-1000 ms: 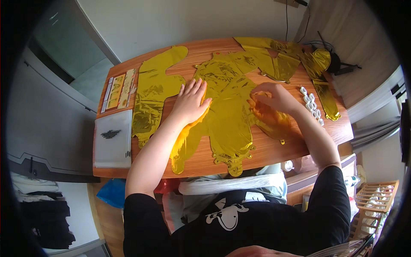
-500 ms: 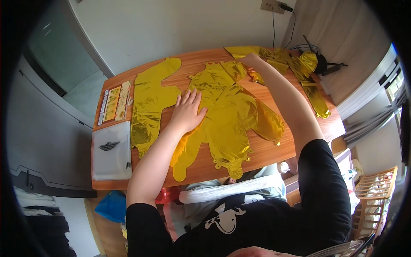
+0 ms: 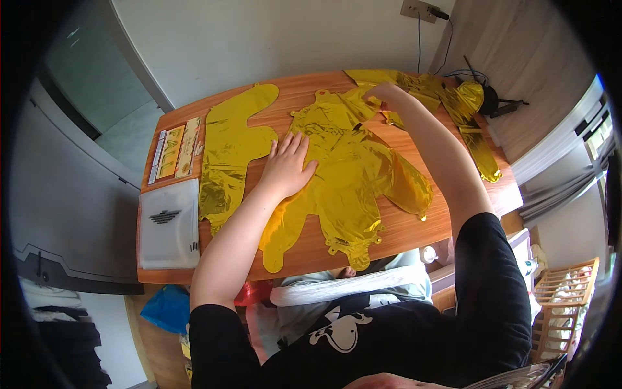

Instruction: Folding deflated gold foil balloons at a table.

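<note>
A large flat gold foil balloon (image 3: pixel 346 188), uninflated and wrinkled, lies spread across the middle of the wooden table. My left hand (image 3: pixel 288 167) rests palm down on its left side, fingers stretched. At the balloon's far right corner, my right hand (image 3: pixel 385 94) has its fingers closed on the foil; the fingertips are partly hidden. Left of my left hand lies a second flat gold foil piece (image 3: pixel 227 146) with rounded lobes. Beyond my right hand, more gold foil (image 3: pixel 414 83) stretches along the table's far right edge.
A printed card (image 3: pixel 173 152) and a clear-white plastic pouch (image 3: pixel 170 223) lie at the table's left end. At the back right sits a black device (image 3: pixel 490 100) with cables. A white roll (image 3: pixel 350 285) lies across my lap, and a wooden rack (image 3: pixel 567 298) stands at right.
The foil at the balloon's far right corner is drawn slightly farther right with my right hand. My left hand stays flat on the foil.
</note>
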The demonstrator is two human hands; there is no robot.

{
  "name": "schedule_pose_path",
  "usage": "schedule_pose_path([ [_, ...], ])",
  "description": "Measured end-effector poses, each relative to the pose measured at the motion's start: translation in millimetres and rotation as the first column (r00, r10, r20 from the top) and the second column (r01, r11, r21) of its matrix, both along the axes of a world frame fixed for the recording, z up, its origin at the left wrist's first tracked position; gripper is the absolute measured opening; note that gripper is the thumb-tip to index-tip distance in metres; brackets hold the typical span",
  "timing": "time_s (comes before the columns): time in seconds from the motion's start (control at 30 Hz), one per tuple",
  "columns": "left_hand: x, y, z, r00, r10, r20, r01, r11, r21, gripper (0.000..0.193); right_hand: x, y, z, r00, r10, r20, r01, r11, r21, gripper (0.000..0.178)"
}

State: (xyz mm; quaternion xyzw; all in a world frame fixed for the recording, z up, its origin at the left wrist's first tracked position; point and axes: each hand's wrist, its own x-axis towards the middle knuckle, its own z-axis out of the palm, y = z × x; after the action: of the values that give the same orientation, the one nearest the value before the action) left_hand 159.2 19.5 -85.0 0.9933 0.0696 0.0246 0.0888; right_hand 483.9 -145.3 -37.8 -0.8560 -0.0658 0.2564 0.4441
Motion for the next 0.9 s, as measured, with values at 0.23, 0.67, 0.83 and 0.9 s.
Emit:
schedule_pose_path([
  [0.23,5.6,-7.0,7.2,1.0,-0.02,-0.003,0.02,1.0,-0.006,0.073,13.4,-12.1,-0.7,0.996,0.07,0.056,-0.072,0.997,0.038,0.031],
  [0.67,6.0,-6.7,4.6,0.999,-0.027,0.02,0.027,1.0,0.003,0.072,-86.8,25.0,15.5,0.91,-0.049,0.411,-0.137,0.901,0.411,0.078],
  [0.83,1.0,-1.8,2.1,1.0,-0.013,0.016,0.013,1.0,0.003,0.072,-105.4,29.6,6.1,0.911,0.062,0.409,-0.241,0.882,0.404,0.096],
  [0.9,-0.8,0.3,-0.7,1.0,-0.012,0.018,0.012,1.0,-0.008,0.073,-115.0,24.7,-3.3,0.906,0.137,0.401,-0.278,0.906,0.319,0.102],
])
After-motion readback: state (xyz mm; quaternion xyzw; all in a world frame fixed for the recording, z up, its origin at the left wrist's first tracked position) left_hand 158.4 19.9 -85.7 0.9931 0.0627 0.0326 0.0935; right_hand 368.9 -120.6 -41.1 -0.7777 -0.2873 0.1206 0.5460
